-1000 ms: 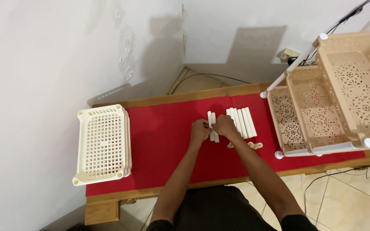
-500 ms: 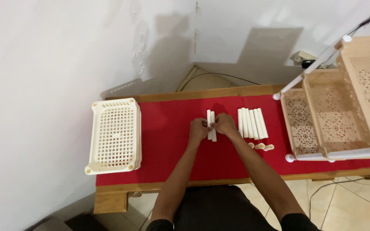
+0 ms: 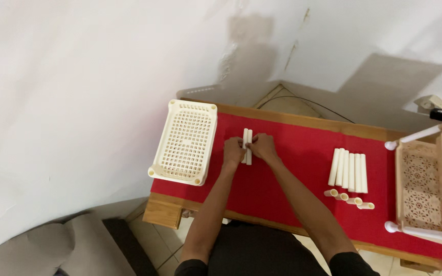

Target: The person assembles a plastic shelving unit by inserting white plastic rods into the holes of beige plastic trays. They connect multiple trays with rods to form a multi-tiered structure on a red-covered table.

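Red cloth covered the table (image 3: 282, 168) where we worked, and on it we held two white tubes (image 3: 246, 145) side by side, just right of the cream basket stack (image 3: 185, 140). Our left hand (image 3: 233, 152) and our right hand (image 3: 264, 147) were both closed around the lower part of this pair, one from each side, with the tube tops standing free above the fingers. We could not tell if the two tubes were joined or only pressed together. As we judged it, most of the work was not done: a row of six more white tubes (image 3: 348, 169) lay untouched well to the right, and four short connector pieces (image 3: 349, 198) lay just below this row, also not used. The cream basket stack seemed to have no tubes in its corner holes, so none of its levels was built yet. At the far right edge stood a beige rack (image 3: 428, 189) already put together on white posts, partly cut off by the frame.
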